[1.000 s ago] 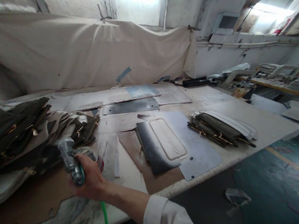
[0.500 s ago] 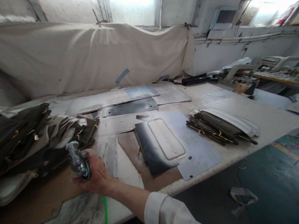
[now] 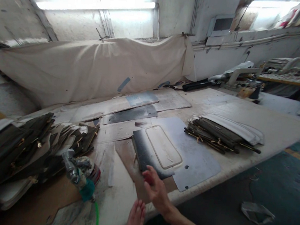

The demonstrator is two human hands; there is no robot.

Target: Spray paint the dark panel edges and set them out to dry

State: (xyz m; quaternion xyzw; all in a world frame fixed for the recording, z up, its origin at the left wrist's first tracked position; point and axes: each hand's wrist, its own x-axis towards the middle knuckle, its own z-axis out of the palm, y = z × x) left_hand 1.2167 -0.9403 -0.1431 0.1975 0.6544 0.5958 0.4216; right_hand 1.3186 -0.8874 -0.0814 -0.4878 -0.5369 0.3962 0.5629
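Observation:
My right hand is at the near edge of a dark flat piece with a small gold zip pull, fingers apart and nothing held. Whether the fingertips touch the piece I cannot tell. A pale rounded-rectangle frame lies on top, with whitish haze around it. Below and to the left, my left hand shows at the table's front edge, fingers stretched out and empty. To the left, a spray gun with a teal grip and green hose rests by a can with a reddish rim.
Dark zipped pieces with pale panels are heaped on the left. A smaller stack lies on the right. Under the dark piece are a grey sheet and brown board. A beige cloth hangs behind the table.
My right hand has let go of the spray gun, which now rests on the left, and moved right to the dark piece. My left hand has come into view at the bottom.

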